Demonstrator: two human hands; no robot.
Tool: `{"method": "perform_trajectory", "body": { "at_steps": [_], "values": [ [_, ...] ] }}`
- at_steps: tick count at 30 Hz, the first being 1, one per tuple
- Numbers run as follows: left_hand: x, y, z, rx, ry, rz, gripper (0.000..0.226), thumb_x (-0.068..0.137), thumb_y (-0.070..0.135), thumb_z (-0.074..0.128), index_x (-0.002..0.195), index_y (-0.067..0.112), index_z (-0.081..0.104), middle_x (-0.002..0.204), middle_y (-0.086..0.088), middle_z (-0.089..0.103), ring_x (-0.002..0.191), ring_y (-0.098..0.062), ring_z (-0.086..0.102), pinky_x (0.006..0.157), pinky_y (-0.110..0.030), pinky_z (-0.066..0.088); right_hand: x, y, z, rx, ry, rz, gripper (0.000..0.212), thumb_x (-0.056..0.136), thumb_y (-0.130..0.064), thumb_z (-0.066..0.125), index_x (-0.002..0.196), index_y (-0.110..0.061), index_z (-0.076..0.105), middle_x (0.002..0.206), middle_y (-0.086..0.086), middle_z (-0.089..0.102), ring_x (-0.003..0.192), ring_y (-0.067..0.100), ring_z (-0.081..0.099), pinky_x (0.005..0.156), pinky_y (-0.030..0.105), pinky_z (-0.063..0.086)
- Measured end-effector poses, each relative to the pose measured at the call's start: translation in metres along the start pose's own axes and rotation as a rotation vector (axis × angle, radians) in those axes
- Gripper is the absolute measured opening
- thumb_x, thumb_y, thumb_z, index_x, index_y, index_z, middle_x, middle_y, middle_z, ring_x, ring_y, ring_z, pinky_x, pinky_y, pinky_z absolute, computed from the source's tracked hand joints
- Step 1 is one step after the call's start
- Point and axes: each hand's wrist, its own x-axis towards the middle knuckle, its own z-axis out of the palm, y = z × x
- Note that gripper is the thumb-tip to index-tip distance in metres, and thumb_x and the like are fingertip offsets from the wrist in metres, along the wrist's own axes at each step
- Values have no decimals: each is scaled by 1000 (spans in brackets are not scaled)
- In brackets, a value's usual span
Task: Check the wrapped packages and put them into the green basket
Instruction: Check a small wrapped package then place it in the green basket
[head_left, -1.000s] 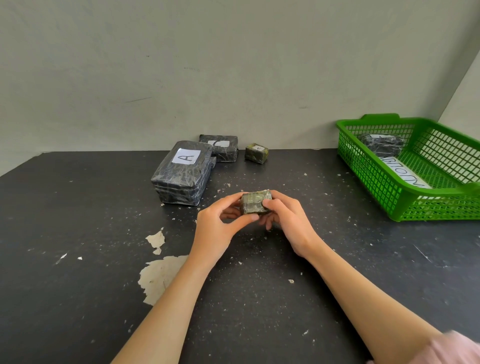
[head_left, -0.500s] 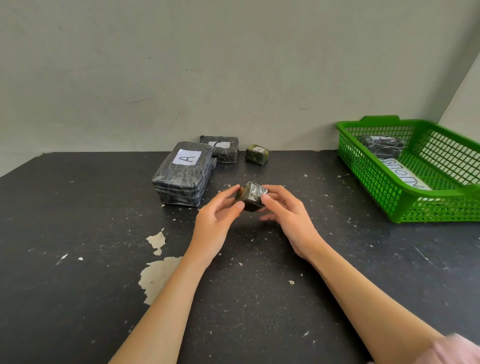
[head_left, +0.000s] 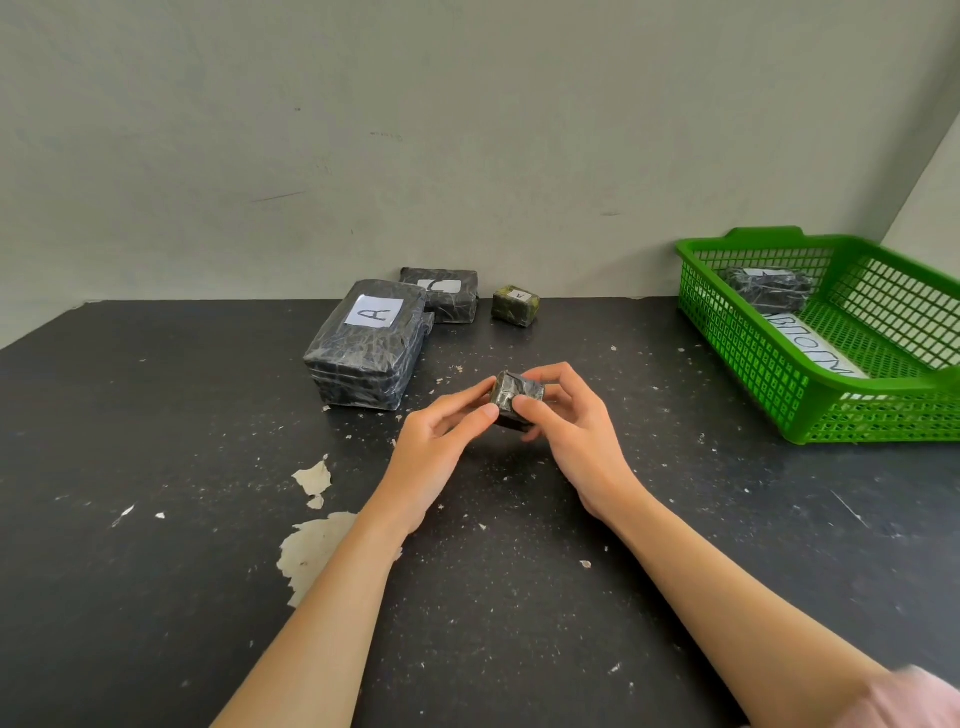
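Both hands meet at mid-table on one small wrapped package (head_left: 517, 397). The left hand (head_left: 436, 452) pinches its left side between thumb and curled fingers. The right hand (head_left: 576, 436) grips its right side, thumb on the near face and fingers curved round the back. The package is tilted, shiny wrap facing up. Whether its underside touches the table (head_left: 156, 571) cannot be told.

Beyond the hands, to the left, lies a large package (head_left: 369, 348) with a white label "A". Just behind it is a flat package (head_left: 447, 293) with a white label. Near that, to the right, is a small greenish package (head_left: 515, 305).

The green basket (head_left: 748, 332) is at the far right, well apart from the hands. It holds one dark wrapped package (head_left: 769, 288) and a lettered paper strip (head_left: 810, 345).

The table surface is black and speckled, with peeled patches (head_left: 311, 551) near the left forearm.
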Motion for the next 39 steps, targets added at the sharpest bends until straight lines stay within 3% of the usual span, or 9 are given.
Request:
{"method": "perform_trajectory", "body": {
  "at_steps": [11, 17, 22, 26, 30, 34, 39],
  "values": [
    [0, -1, 0, 1, -9, 6, 30, 87, 19, 62, 107, 42, 62, 116, 11, 64, 103, 2, 62, 88, -14, 47, 0, -1, -2, -23, -17, 6, 9, 92, -15, 55, 92, -24, 57, 93, -3, 66, 83, 8, 64, 62, 20, 52],
    [1, -3, 0, 23, 25, 5, 26, 88, 21, 61, 107, 38, 64, 112, 10, 67, 102, -1, 63, 93, -22, 47, 1, -1, -5, -28, -42, 34, 14, 94, -12, 48, 94, -20, 59, 94, 0, 66, 86, 19, 63, 68, 34, 53],
    [5, -3, 0, -63, 119, -71, 22, 96, 24, 48, 99, 18, 69, 100, -4, 71, 98, -15, 66, 81, -22, 53, -3, -2, -3, 12, -164, -5, 17, 92, -18, 57, 108, -18, 61, 98, 4, 68, 80, 8, 64, 66, 23, 52],
    [3, -4, 1, -21, 140, -22, 20, 95, 29, 49, 105, 23, 66, 99, 4, 71, 94, -9, 66, 80, -20, 53, -2, 1, 2, -22, -79, 49, 26, 93, -18, 55, 119, -17, 57, 84, 9, 70, 63, 19, 63, 57, 27, 53],
    [1, -4, 1, 4, 36, 17, 37, 87, 31, 61, 123, 39, 55, 112, 12, 65, 101, 4, 61, 88, -17, 49, 1, -2, -3, 124, -60, 185, 19, 96, -22, 49, 108, -12, 61, 64, -1, 66, 56, 26, 60, 45, 25, 46],
    [2, -6, 3, 85, 47, 58, 46, 84, 27, 66, 127, 33, 53, 121, 13, 56, 104, 8, 57, 80, -6, 44, 2, -10, -6, 228, -108, 321, 30, 96, -30, 48, 104, -5, 62, 72, 17, 69, 56, 24, 64, 43, 22, 46],
    [0, -6, 6, 158, 144, 117, 39, 90, 27, 59, 129, 25, 55, 111, 13, 63, 98, 11, 59, 80, -5, 44, 4, -15, -4, 132, -168, 395, 38, 93, -40, 51, 101, -4, 59, 72, 17, 72, 63, 25, 70, 44, 22, 50]
  ]
}}
